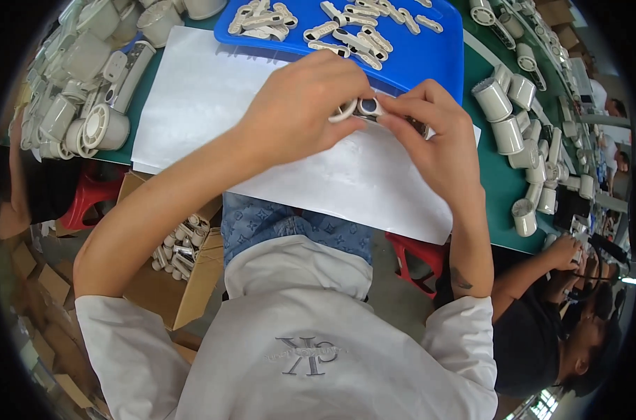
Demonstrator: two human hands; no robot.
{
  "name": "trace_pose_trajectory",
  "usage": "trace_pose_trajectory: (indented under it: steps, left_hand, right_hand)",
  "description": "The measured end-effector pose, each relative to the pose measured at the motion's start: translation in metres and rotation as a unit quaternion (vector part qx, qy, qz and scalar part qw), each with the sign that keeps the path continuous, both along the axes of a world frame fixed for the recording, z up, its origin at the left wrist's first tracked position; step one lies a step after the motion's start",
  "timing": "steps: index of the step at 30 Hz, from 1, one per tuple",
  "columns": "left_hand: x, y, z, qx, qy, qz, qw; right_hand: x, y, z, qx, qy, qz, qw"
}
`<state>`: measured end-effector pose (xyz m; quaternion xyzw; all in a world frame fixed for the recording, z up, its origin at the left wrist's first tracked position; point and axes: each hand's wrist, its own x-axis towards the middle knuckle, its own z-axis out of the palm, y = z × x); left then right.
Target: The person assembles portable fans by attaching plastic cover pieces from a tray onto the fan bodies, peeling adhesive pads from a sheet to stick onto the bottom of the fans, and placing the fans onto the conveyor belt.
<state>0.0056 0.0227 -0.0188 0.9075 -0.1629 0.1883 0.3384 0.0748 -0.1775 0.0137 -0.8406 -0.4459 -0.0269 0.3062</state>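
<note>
Both hands meet over a white sheet (pixel 199 91) on the table, just short of a blue tray (pixel 452 63). My left hand (pixel 307 101) pinches a white, rounded plastic part (pixel 344 112). Against it, the fingertips of my right hand (pixel 433 133) grip a small white plastic piece with a dark oval face (pixel 368 106). The fingers cover much of both, and I cannot tell whether they are joined. In the tray lie several small white plastic pieces (pixel 363 42) with dark spots, some piled at its left.
White cylindrical plastic housings (pixel 108 129) crowd the table's left; more housings (pixel 507 136) lie along the right on the green table top (pixel 496 217). Below at left stands an open carton (pixel 192 294) of white parts. A co-worker's arm (pixel 531 273) reaches in at right, near a red stool (pixel 416 259).
</note>
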Motion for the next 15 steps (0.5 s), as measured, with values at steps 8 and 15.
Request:
trace_pose_trajectory:
  steps: [8,15]
  left_hand:
    - [-0.029,-0.026,0.011,0.024,-0.047,0.039,0.998]
    - [-0.026,-0.029,0.013,-0.003,0.104,0.058,0.993]
  right_hand:
    - [-0.003,-0.025,-0.015,0.003,0.194,0.096,0.976]
    - [0.001,-0.027,-0.029,0.026,0.158,0.108,0.981]
